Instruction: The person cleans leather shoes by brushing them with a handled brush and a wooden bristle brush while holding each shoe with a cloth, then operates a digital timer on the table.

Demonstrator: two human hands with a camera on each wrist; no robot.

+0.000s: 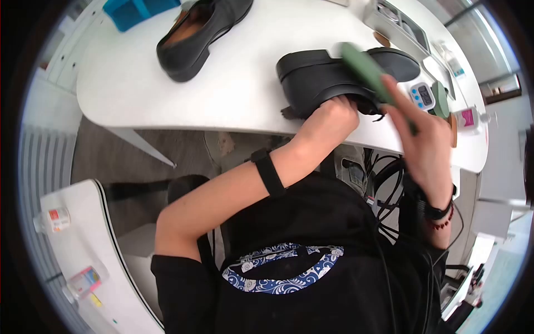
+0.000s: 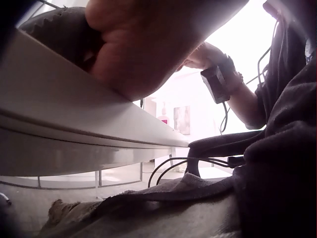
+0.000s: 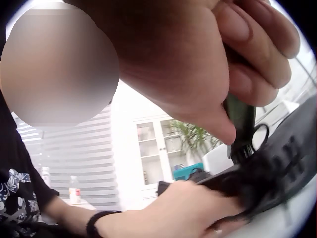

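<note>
A black lace-up shoe (image 1: 311,78) lies on its side near the table's front edge, with its sole turned to the far side. My left hand (image 1: 336,114) grips it at the opening, fingertips hidden inside. Above the shoe, my right hand (image 1: 425,139) holds a green brush (image 1: 361,67), blurred in the head view. Dark bristles (image 3: 240,152) show under the brush in the right wrist view, right at the shoe's upper near the laces. The matching black shoe (image 1: 183,53) stands upright farther left on the table.
To the right are a small timer (image 1: 423,96), another green object (image 1: 439,100), a pump bottle (image 1: 470,119) and a grey box (image 1: 397,25). A blue tray (image 1: 130,15) sits at the far left. Cables (image 1: 384,195) hang below the table's edge.
</note>
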